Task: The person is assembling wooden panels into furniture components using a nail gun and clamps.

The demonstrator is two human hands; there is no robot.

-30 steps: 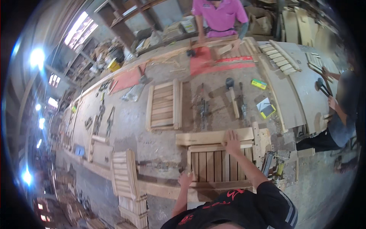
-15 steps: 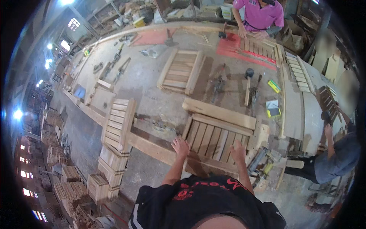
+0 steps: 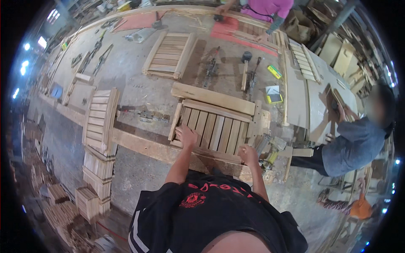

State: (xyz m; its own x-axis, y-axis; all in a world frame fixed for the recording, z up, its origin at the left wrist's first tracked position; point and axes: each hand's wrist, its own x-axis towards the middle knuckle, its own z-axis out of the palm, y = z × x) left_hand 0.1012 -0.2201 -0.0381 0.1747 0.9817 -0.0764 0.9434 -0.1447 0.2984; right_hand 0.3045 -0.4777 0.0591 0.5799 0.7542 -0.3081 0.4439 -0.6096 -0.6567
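In front of me a slatted wooden panel (image 3: 217, 128) lies flat on the workbench, its slats running between a far rail and a near rail. My left hand (image 3: 187, 135) is at its left end, fingers bent over the side piece. At the near right corner my right hand (image 3: 249, 154) is closed against the frame; the undersides of its fingers are hidden. A thick loose board (image 3: 213, 98) lies along the panel's far side. Just right of my right hand is a yellowish power tool (image 3: 274, 147).
Another slatted panel (image 3: 170, 54) lies farther back. Stacked panels (image 3: 100, 120) stand at the left. A mallet (image 3: 246, 63) and clamp-like tools (image 3: 209, 69) lie on the bench. One person in pink (image 3: 270, 6) works at the far side, another in grey (image 3: 352, 141) at the right.
The view has shifted, so the bench appears lower-left and more of the person in grey shows. My hands have closed in on the panel's ends, their fingers more bent.
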